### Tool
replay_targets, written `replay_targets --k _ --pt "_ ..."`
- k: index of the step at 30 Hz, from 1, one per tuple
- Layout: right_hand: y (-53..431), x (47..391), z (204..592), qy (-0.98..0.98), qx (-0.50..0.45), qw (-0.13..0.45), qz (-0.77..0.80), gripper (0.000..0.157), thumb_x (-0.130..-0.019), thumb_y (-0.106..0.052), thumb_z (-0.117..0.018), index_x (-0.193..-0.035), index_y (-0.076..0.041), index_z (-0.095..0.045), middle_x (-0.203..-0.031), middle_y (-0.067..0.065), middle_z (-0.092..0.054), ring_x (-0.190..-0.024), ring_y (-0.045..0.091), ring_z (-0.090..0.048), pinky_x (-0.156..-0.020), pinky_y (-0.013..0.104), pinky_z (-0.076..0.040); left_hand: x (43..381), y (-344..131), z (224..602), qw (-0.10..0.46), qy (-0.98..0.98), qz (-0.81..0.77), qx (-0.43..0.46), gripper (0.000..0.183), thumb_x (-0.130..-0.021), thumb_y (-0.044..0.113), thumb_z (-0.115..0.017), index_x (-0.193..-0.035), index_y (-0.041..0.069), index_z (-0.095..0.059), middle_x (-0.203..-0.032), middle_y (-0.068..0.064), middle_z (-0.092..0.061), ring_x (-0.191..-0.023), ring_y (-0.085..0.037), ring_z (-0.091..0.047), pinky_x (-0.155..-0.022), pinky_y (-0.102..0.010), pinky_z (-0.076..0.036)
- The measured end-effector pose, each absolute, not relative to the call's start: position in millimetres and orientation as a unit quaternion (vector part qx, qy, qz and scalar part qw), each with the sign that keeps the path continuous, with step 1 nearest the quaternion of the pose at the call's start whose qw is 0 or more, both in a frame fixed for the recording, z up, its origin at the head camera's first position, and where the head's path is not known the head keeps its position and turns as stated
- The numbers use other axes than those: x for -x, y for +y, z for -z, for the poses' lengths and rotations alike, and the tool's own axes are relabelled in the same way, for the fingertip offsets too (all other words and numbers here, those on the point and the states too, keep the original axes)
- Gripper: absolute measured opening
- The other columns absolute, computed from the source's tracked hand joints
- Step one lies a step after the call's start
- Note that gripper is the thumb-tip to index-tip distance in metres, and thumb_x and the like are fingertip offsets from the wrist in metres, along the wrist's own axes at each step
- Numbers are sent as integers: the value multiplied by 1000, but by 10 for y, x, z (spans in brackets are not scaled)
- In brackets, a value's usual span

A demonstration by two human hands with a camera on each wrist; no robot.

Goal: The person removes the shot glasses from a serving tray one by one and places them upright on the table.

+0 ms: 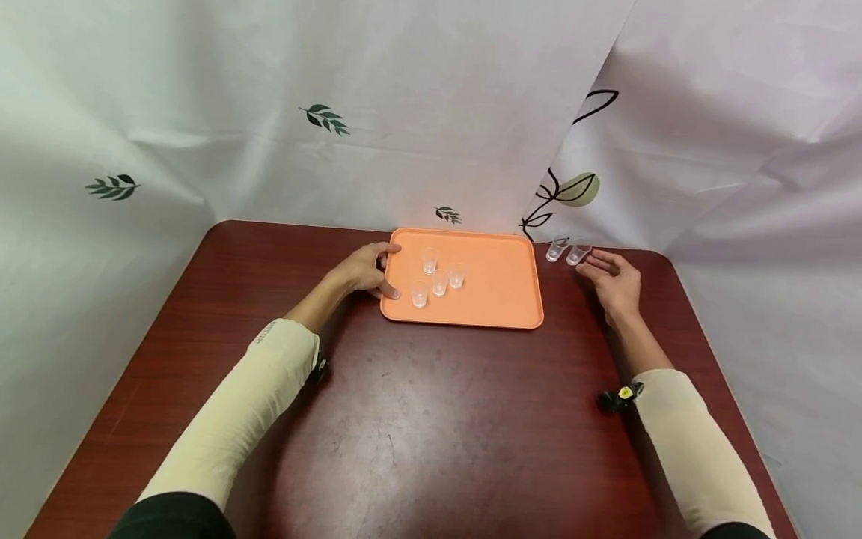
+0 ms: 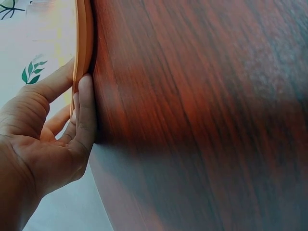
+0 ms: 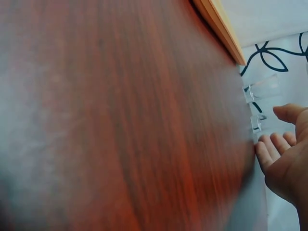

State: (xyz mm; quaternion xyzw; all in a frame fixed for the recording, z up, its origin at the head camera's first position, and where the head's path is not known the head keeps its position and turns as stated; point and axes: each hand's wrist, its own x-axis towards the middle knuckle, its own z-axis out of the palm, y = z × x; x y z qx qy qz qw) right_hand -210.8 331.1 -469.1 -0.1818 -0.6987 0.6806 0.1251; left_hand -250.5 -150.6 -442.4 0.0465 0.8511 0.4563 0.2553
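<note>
On the left, my left hand (image 1: 364, 269) grips the short edge of an orange tray (image 1: 500, 284), the thumb along its rim. The left wrist view shows the tray's edge (image 2: 83, 38) between thumb and fingers. Several small clear plastic cups (image 1: 439, 283) stand upright on the tray's left half. To the right of the tray, two more clear cups stand on the table, one nearer the tray (image 1: 555, 250) and one (image 1: 577, 255) beside my right hand (image 1: 614, 286). That hand's fingertips are right at the cup, thumb and fingers parted.
A dark red-brown wooden table (image 1: 431, 419) carries everything. Its back edge runs close behind the tray and the cups. A white sheet with leaf prints (image 1: 377, 165) hangs behind and along the sides.
</note>
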Motion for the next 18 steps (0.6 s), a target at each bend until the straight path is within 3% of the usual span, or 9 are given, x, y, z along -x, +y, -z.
replay_targets --k 18 --pt "3288 1913 4721 -706 164 108 -680 52 -93 1 -88 -142 4 -71 -105 -10 -82 -95 -4 -76 -82 7 -63 2510 -1496 4428 261 845 -464 -40 109 -81 -13 -95 -174 10 -42 -122 -12 -37 -79 -18 -64 -67 -29 -70"
